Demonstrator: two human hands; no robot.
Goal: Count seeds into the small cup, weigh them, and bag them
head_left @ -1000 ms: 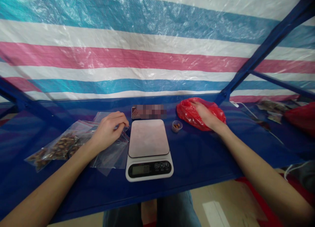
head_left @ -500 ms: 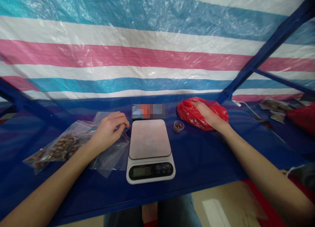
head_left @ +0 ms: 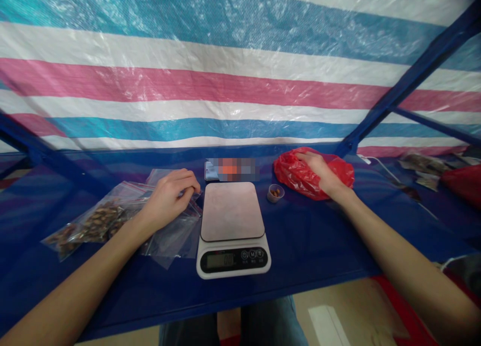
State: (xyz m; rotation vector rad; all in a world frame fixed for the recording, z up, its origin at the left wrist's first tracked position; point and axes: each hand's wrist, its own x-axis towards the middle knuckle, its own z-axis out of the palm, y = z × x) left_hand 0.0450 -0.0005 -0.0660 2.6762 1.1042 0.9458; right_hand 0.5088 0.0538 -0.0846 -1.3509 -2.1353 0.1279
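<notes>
Almost nothing new: your right hand (head_left: 319, 169) stays on red bag (head_left: 291, 176); cannot tell if it grips anything. Your left hand (head_left: 173, 193) stays curled, gap narrow, over clear bags (head_left: 175, 232), just left of scale (head_left: 233, 211); pinch cannot be seen. Scale still shows zeros, so work stands at same spot. Little cup (head_left: 273, 199) with brown bits (head_left: 276, 192) sits between scale and red bag.

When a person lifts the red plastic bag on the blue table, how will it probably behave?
The red plastic bag will probably be floppy, since its film lies in crumpled folds. It may feel somewhat slippery, as its surface shines. Its weight is hard to judge, because its contents are not visible.
</notes>
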